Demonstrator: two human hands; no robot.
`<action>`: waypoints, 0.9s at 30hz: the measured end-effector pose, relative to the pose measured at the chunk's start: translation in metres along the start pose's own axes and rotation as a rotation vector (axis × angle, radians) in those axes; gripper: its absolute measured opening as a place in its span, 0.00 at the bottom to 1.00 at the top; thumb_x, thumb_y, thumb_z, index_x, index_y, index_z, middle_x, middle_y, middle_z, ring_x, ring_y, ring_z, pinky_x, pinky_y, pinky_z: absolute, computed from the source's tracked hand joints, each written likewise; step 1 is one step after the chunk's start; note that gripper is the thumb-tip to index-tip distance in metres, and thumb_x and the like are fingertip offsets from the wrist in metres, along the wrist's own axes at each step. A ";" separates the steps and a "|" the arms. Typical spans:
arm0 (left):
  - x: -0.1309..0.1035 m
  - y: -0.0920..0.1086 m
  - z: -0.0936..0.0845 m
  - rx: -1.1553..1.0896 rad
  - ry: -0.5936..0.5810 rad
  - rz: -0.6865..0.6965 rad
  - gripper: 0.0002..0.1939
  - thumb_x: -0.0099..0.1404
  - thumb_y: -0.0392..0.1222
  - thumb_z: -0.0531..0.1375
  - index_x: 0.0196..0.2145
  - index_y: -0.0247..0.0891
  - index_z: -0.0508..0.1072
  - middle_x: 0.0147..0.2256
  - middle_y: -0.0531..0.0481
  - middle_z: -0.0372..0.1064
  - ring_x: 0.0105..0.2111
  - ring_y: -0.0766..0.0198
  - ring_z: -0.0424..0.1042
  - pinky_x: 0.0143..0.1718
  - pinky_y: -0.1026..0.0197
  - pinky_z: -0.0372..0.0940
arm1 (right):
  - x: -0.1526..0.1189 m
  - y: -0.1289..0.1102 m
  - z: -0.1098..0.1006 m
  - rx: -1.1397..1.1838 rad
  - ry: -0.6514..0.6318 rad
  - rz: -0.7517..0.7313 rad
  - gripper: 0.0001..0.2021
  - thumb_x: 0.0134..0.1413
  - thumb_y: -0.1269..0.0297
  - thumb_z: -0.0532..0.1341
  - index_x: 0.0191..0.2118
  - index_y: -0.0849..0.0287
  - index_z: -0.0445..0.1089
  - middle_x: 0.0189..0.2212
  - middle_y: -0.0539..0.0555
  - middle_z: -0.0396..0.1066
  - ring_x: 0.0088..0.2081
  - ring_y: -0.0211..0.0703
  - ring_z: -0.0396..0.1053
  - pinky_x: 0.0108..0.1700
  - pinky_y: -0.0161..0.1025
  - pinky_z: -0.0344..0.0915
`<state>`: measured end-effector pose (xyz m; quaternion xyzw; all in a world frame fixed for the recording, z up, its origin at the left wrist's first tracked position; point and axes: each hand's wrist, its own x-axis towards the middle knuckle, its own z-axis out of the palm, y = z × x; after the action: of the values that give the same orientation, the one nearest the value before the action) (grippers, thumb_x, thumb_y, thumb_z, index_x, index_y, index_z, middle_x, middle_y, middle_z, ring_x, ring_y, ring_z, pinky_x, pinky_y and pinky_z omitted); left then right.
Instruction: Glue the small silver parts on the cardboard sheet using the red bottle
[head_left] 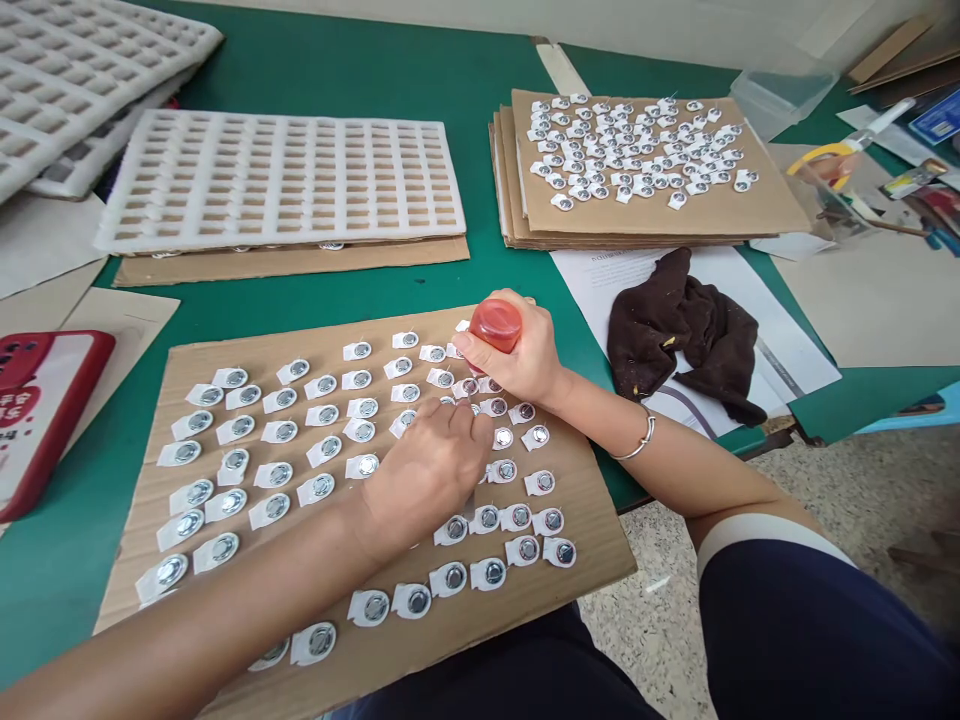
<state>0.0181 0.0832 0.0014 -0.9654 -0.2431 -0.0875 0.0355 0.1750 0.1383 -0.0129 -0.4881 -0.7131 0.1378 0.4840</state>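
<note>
A cardboard sheet [600, 540] lies in front of me, bearing rows of small round metal discs with white tabs [320, 487]. My right hand [531, 355] is closed around a red, translucent, round-ended object [496, 324], held over the discs in the right half of the sheet. Its lower end is hidden, so I cannot tell whether it is a bottle or a tool handle. My left hand [439, 455] is closed just in front of it, low over the discs. Its fingertips point away from me, and whatever they pinch is hidden.
Behind stand a white foam grid tray [281, 180] and stacked cardboard [645, 215] covered with more discs. A dark brown cloth [679, 335] lies on papers at right. A red-cased phone [52, 430] is at left. Scissors [832, 155] rest back right.
</note>
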 end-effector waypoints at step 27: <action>0.002 -0.046 -0.022 -0.654 -0.069 -0.224 0.09 0.59 0.29 0.49 0.28 0.34 0.68 0.21 0.54 0.61 0.21 0.71 0.59 0.23 0.65 0.55 | -0.027 -0.011 -0.025 0.069 0.083 0.155 0.07 0.43 0.63 0.63 0.28 0.59 0.66 0.27 0.50 0.68 0.30 0.38 0.67 0.36 0.40 0.65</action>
<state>-0.0052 0.1218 0.0249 -0.8954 -0.3076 -0.1313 -0.2939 0.1906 0.1038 -0.0080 -0.5302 -0.6472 0.1789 0.5177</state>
